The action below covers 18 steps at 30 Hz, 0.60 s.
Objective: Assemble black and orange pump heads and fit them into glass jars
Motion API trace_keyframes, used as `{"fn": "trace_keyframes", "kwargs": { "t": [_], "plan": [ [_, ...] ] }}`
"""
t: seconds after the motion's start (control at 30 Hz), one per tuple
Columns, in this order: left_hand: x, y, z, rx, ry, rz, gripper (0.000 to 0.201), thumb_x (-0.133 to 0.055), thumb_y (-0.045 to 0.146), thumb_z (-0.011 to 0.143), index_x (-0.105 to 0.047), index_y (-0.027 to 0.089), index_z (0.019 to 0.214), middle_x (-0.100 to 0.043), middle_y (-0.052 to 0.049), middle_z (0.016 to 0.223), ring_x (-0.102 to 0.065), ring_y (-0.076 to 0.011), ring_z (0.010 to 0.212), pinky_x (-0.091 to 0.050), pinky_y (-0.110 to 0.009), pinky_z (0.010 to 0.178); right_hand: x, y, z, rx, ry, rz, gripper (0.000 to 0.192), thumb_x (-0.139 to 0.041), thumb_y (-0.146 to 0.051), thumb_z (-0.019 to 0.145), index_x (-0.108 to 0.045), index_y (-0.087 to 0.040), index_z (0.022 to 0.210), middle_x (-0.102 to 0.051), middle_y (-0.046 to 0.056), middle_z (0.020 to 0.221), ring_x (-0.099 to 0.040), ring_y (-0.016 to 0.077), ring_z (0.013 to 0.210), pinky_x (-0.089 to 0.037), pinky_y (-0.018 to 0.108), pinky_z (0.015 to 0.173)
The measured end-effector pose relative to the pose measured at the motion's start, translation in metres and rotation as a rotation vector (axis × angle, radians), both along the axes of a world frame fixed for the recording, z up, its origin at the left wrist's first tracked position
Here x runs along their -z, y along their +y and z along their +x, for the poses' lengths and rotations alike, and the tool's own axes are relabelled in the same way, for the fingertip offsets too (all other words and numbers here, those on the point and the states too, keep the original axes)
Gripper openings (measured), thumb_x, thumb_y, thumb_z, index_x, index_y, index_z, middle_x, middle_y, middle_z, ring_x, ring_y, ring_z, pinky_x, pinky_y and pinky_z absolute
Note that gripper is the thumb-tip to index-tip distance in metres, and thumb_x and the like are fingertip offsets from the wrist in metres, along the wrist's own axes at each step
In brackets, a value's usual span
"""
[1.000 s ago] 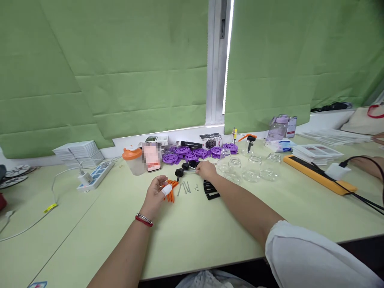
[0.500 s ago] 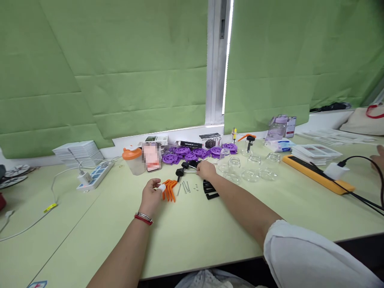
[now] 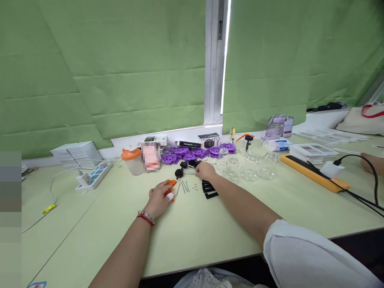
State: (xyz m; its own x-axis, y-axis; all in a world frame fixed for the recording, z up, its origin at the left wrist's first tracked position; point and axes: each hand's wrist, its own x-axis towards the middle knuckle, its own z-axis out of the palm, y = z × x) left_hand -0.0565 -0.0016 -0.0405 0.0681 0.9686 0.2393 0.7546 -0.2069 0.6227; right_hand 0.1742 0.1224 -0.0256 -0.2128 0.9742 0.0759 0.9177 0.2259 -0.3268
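My left hand [image 3: 160,197] lies over the orange angled pieces [image 3: 172,183], its fingers at their far end and its white-wrapped thumb at the near end. Most of those pieces are hidden under it. Further off, my right hand [image 3: 206,171] has its fingertips closed on a black part with a metal rod [image 3: 189,173]. A round black knob [image 3: 179,173] shows at the left of that group. Between my hands lie several thin metal screws [image 3: 184,187] and tiny nuts [image 3: 195,187]. Black angled pieces [image 3: 211,195] are fanned out below my right wrist.
Purple openwork discs [image 3: 181,151] are heaped at the back. Clear glass jars [image 3: 251,170] stand to the right, near a yellow power strip [image 3: 315,173]. An orange-lidded cup [image 3: 132,162] and a white power strip [image 3: 95,178] are left. Another person's hand [image 3: 372,163] shows far right.
My left hand has moved slightly right and come down over the orange pieces, covering most of them. My right hand stays by the black parts. The view has shifted a little.
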Motion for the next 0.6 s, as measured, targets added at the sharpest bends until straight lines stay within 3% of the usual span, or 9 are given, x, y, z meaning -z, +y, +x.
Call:
{"fn": "trace_keyframes", "kwargs": {
  "t": [0.23, 0.37, 0.5, 0.6],
  "plan": [
    [0.001, 0.001, -0.002, -0.019, -0.033, 0.002, 0.033, -0.058, 0.029, 0.072, -0.07, 0.025, 0.103, -0.056, -0.01, 0.132, -0.042, -0.0297, 0.128, -0.018, -0.051, 0.108, -0.006, -0.003, 0.008, 0.0, 0.085, 0.02, 0.017, -0.072, -0.025, 0.07, -0.073, -0.023, 0.087, -0.07, 0.005, 0.093, -0.063, 0.0202, 0.091, -0.044, 0.025, 0.072],
    [0.002, 0.001, -0.002, -0.031, -0.075, -0.001, 0.033, -0.06, 0.03, 0.07, -0.071, 0.025, 0.101, -0.057, -0.009, 0.131, -0.043, -0.0303, 0.127, -0.018, -0.051, 0.109, -0.017, -0.011, 0.02, -0.014, 0.181, 0.061, 0.019, -0.064, -0.024, 0.078, -0.072, -0.02, 0.094, -0.07, 0.005, 0.094, -0.062, 0.0171, 0.086, -0.044, 0.023, 0.07],
    [-0.001, 0.001, -0.002, -0.027, -0.102, 0.022, 0.033, -0.06, 0.031, 0.07, -0.07, 0.025, 0.101, -0.057, -0.008, 0.13, -0.045, -0.0293, 0.125, -0.021, -0.05, 0.109, -0.026, -0.032, 0.038, -0.045, 0.265, 0.112, 0.023, -0.05, -0.019, 0.086, -0.069, -0.017, 0.099, -0.07, 0.005, 0.092, -0.061, 0.014, 0.081, -0.043, 0.021, 0.07],
    [-0.003, 0.0, -0.001, -0.028, -0.165, 0.075, 0.033, -0.061, 0.033, 0.069, -0.071, 0.024, 0.099, -0.058, -0.008, 0.128, -0.048, -0.0287, 0.122, -0.028, -0.047, 0.108, -0.024, -0.056, 0.052, -0.117, 0.314, 0.084, 0.02, -0.054, -0.02, 0.082, -0.07, -0.018, 0.093, -0.069, 0.003, 0.083, -0.06, 0.0138, 0.073, -0.043, 0.021, 0.065]
  ]
}}
